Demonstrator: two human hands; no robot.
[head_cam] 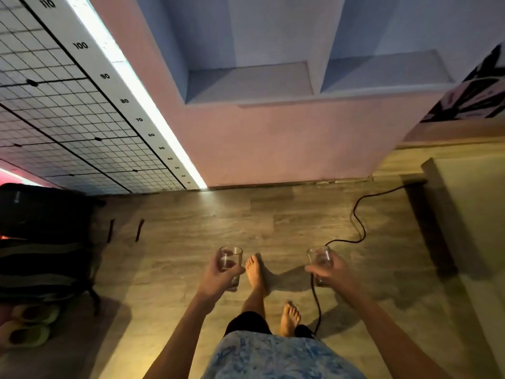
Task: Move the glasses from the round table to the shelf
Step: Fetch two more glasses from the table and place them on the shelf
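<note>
Shelf (250,83) niches open ahead; cable (358,222) on floor (205,228).

Both arms reach forward and down, bare, elbows slightly bent, wrists roughly straight. I log the left hand (218,273) curled round the lower half of a glass (231,257), held upright. The right hand (329,272) grips a second glass (318,255) the same way, fingers wrapped across its side. Hands sit level, well apart. Leading bare foot (255,274) is ahead of the trailing foot (291,318).
</note>
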